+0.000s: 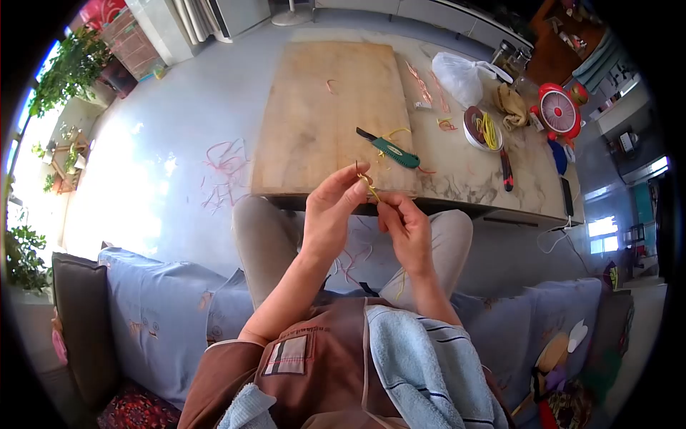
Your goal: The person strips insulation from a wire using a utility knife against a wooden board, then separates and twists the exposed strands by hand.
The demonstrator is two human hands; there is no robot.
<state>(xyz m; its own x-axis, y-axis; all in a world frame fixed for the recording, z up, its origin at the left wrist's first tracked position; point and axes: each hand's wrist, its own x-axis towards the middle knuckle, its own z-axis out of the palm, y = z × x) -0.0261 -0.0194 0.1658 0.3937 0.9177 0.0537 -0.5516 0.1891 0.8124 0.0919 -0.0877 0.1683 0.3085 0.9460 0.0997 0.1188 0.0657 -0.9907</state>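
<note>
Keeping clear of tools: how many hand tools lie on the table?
2: the green knife, mostly on the board, and the red-black tool near the yellow coil; others may be hidden.

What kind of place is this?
Probably a home living room: a cloth-covered sofa behind a low marble-look table, with potted plants along the bright side.

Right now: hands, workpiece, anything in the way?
Left hand, right hand pinching thin yellow cord. Green utility knife lying just beyond, on tan rectangular board, not touching either.
</note>
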